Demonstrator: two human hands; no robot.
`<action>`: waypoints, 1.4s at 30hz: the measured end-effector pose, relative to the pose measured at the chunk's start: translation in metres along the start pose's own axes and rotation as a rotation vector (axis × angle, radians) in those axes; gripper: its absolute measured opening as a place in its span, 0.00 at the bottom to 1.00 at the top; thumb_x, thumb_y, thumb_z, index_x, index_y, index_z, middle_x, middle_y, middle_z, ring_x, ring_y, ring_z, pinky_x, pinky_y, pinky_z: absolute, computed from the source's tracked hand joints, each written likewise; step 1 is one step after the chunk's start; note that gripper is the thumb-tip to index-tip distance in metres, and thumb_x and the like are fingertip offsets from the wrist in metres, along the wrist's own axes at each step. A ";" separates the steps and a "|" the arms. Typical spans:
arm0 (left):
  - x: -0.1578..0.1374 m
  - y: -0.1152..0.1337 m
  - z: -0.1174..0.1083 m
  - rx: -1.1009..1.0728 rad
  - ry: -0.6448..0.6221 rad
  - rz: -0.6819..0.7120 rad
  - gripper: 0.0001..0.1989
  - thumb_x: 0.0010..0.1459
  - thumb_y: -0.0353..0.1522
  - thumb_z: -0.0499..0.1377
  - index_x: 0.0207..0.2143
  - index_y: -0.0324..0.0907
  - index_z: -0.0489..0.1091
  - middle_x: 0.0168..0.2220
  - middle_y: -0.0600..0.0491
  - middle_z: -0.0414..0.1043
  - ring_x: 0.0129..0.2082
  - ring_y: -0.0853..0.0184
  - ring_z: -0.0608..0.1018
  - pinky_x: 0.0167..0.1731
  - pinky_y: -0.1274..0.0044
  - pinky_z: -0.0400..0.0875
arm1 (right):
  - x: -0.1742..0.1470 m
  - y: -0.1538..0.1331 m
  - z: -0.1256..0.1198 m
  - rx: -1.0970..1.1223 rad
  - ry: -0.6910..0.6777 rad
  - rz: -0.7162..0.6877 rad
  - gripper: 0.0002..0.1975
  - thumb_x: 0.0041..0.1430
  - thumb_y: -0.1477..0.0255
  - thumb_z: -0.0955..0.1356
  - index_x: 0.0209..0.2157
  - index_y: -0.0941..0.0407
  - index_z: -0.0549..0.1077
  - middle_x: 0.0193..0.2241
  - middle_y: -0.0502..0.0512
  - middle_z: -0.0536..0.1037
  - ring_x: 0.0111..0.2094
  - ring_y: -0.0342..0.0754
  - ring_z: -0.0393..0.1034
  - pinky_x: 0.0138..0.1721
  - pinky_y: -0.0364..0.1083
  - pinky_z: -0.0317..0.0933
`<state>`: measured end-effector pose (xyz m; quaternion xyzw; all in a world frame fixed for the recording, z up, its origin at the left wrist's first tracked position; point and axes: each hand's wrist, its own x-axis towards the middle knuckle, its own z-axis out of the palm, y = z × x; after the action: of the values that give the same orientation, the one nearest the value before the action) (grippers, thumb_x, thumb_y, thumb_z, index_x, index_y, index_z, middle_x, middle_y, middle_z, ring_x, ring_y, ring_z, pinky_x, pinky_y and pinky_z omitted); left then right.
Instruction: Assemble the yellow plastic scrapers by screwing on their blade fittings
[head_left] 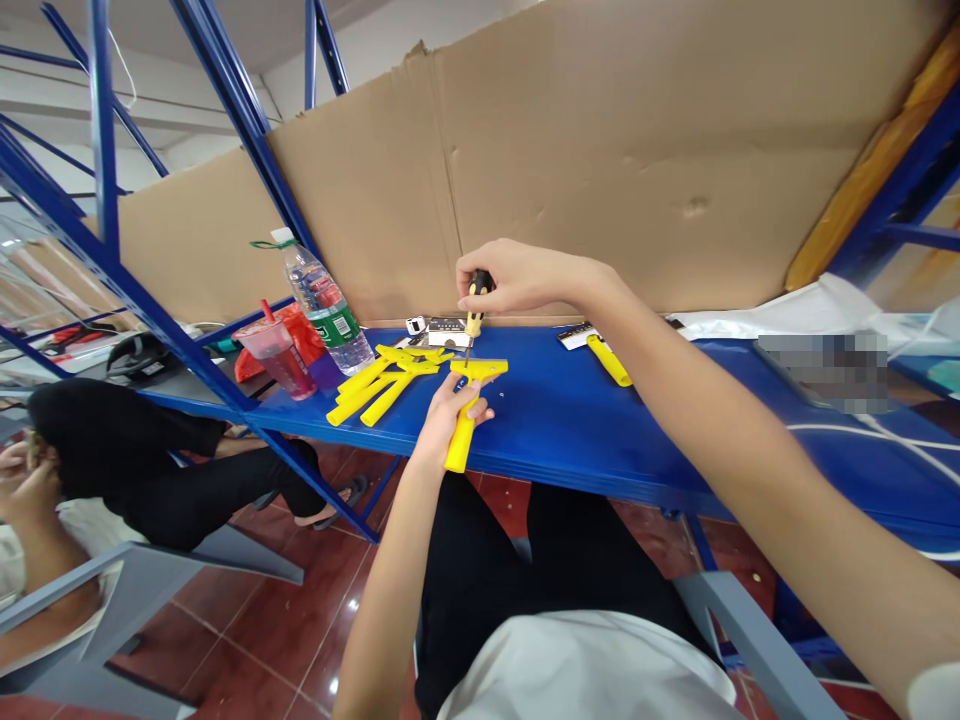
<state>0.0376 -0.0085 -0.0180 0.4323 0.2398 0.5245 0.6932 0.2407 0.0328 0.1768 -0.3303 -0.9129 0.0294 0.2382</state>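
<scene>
At the blue bench [540,400], grips yellow T-shaped tool [460,443] in left hand [445,412], screwdriver [474,324] in right hand [501,274], tip at the tool's head; apparently mid-screwdriving, calling for steady, upright pressure. Leftward, near similar yellow tools [386,400]: capped bottle [306,278], seemingly of water, and cup [281,362] with red liquid.
</scene>
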 end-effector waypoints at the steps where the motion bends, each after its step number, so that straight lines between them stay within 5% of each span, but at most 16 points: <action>1: 0.000 -0.001 0.000 0.011 0.000 0.004 0.25 0.58 0.33 0.79 0.54 0.43 0.74 0.59 0.42 0.83 0.22 0.81 0.65 0.36 0.75 0.80 | 0.000 -0.001 0.000 -0.006 0.002 0.002 0.06 0.66 0.66 0.75 0.38 0.54 0.79 0.39 0.56 0.83 0.37 0.50 0.69 0.37 0.50 0.56; 14: -0.001 -0.003 0.002 0.051 0.019 0.002 0.23 0.58 0.33 0.78 0.52 0.42 0.74 0.57 0.43 0.83 0.22 0.81 0.65 0.37 0.75 0.79 | 0.000 0.002 0.004 -0.016 -0.060 0.198 0.23 0.71 0.47 0.74 0.34 0.53 0.79 0.19 0.52 0.72 0.29 0.53 0.71 0.36 0.52 0.57; 19: 0.000 -0.005 0.000 0.062 0.040 0.012 0.23 0.59 0.33 0.78 0.52 0.42 0.74 0.55 0.43 0.83 0.23 0.81 0.65 0.37 0.74 0.79 | -0.003 0.001 -0.002 0.014 -0.130 0.131 0.17 0.67 0.54 0.78 0.37 0.53 0.82 0.23 0.52 0.77 0.32 0.52 0.73 0.36 0.51 0.57; 25: 0.001 -0.004 0.000 0.031 0.080 0.021 0.24 0.57 0.32 0.78 0.50 0.42 0.72 0.57 0.42 0.83 0.23 0.81 0.64 0.38 0.74 0.79 | -0.004 0.000 -0.004 0.028 -0.117 0.004 0.16 0.58 0.62 0.83 0.42 0.53 0.81 0.43 0.57 0.85 0.43 0.55 0.75 0.39 0.50 0.60; 32: 0.000 -0.004 0.000 0.068 0.029 0.009 0.23 0.58 0.34 0.78 0.51 0.42 0.73 0.56 0.44 0.83 0.23 0.81 0.65 0.38 0.74 0.79 | 0.001 0.006 0.010 0.067 -0.052 0.104 0.13 0.71 0.58 0.76 0.45 0.53 0.79 0.41 0.55 0.84 0.33 0.49 0.75 0.39 0.50 0.61; 37: 0.000 -0.004 -0.001 0.073 0.034 0.013 0.24 0.57 0.35 0.78 0.51 0.43 0.72 0.57 0.45 0.82 0.23 0.82 0.64 0.39 0.74 0.80 | 0.001 0.005 0.007 0.034 -0.060 0.014 0.15 0.63 0.69 0.78 0.49 0.52 0.78 0.45 0.56 0.85 0.43 0.54 0.76 0.41 0.50 0.61; 42: -0.001 -0.003 0.000 0.077 0.016 0.013 0.26 0.56 0.35 0.79 0.51 0.43 0.73 0.56 0.45 0.82 0.23 0.81 0.63 0.39 0.73 0.79 | 0.000 0.003 0.007 0.036 -0.038 0.031 0.14 0.67 0.62 0.77 0.49 0.52 0.77 0.46 0.56 0.84 0.43 0.55 0.77 0.41 0.50 0.62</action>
<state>0.0393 -0.0097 -0.0208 0.4559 0.2626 0.5230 0.6706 0.2391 0.0356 0.1698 -0.3393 -0.9114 0.0559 0.2261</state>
